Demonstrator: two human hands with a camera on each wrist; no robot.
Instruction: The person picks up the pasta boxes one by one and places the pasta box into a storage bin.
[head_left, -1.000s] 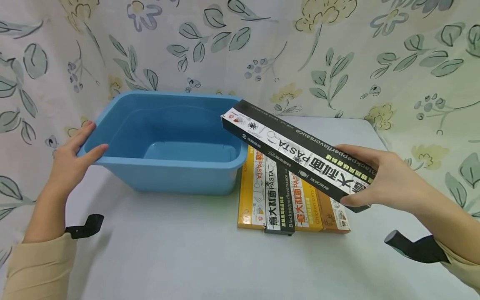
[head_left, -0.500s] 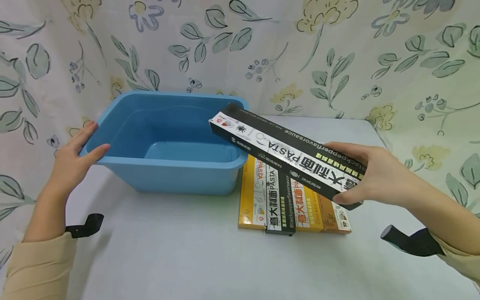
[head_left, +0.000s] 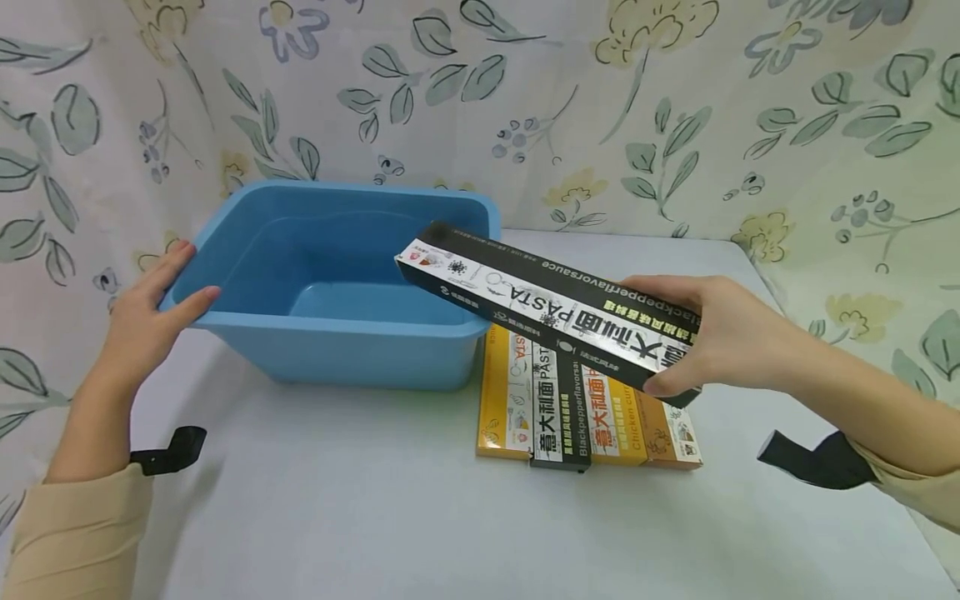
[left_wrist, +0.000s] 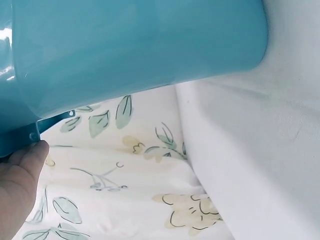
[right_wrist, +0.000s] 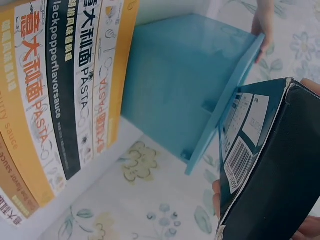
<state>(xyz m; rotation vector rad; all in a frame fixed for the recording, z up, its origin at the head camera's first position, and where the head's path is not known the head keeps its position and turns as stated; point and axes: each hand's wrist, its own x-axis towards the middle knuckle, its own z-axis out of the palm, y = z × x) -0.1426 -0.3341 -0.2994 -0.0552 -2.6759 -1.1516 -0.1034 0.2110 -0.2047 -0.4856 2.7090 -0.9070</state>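
Note:
My right hand (head_left: 727, 337) grips the near end of a long black pasta box (head_left: 540, 300), thumb on the front side and fingers over the back. The box slants up-left in the head view, its far end over the inside of the blue basin (head_left: 360, 354) at the right rim. In the right wrist view the pasta box's (right_wrist: 275, 165) black end and a barcode side are close to the camera. At the basin's left end my left hand (head_left: 153, 308) holds the rim, thumb on top. The left wrist view shows that hand's fingers (left_wrist: 30, 165) under the rim.
Beneath the held box several pasta boxes lie side by side on the white table (head_left: 360, 500): a yellow box (head_left: 495, 417), a black box (head_left: 573, 417), another yellow box (head_left: 622, 417) and a brown box (head_left: 663, 425). A floral cloth (head_left: 450, 108) hangs behind.
My right hand has carried the black pasta box leftward, so its far end has gone from the basin's right rim to over its inside. My left hand stays on the rim.

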